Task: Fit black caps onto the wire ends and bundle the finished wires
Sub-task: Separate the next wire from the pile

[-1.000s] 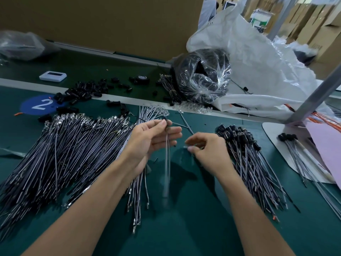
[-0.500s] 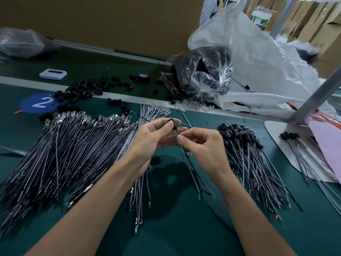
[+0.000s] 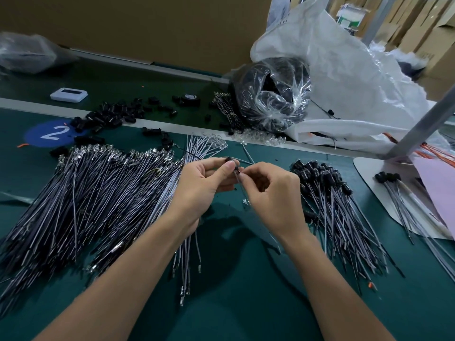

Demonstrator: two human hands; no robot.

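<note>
Hands meet above the middle of the table (image 3: 236, 299): our left hand (image 3: 203, 185) has its grip pinching a black cap (image 3: 229, 159), and our right hand (image 3: 272, 193) has its grip pinching the wire (image 3: 240, 184) just under it. We see uncapped wires (image 3: 98, 193) piled left, capped wires (image 3: 339, 207) right, loose caps (image 3: 110, 116) far left.

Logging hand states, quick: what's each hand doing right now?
Left hand: closed, pinching a small black plastic cap.
Right hand: closed, pinching a thin grey wire just below that cap.
</note>
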